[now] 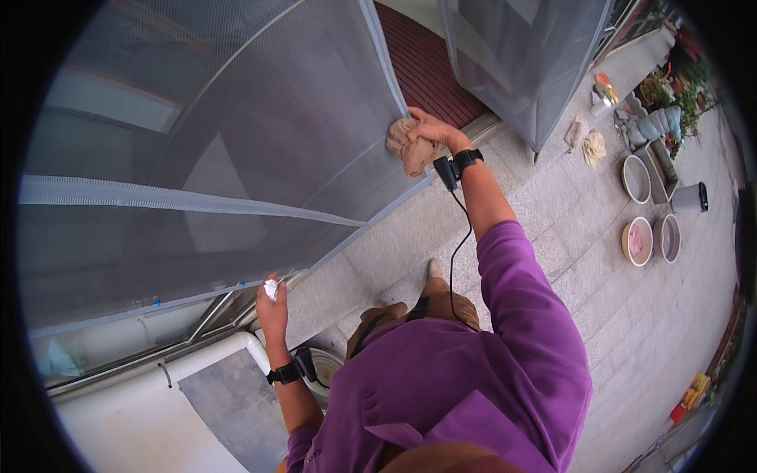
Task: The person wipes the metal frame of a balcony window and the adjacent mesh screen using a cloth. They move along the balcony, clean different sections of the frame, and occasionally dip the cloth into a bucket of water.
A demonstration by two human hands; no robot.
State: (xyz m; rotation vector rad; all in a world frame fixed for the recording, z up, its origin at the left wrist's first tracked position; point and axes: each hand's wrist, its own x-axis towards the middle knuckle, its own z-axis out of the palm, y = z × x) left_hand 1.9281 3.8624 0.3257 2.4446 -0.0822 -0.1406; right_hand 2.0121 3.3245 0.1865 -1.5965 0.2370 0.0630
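A large grey mesh door curtain [284, 130] with pale edge strips hangs before me. My right hand [429, 129] presses a crumpled brown cloth [419, 155] against the curtain's side edge, near its lower corner. Down at the left, my left hand [272, 295] is at the curtain's bottom edge with a small crumpled white piece [271, 289], perhaps paper or cloth, between thumb and fingers. Small blue dots line that edge. Each wrist wears a black strap with a small device.
A second mesh panel [526, 65] hangs at the upper right. On the paving stand several round basins [637, 241], a rectangular planter [661, 168] and a grey bin [689, 198]. Cloths [594, 148] lie nearby. A white pipe [251, 349] and a bucket [325, 369] are at the lower left.
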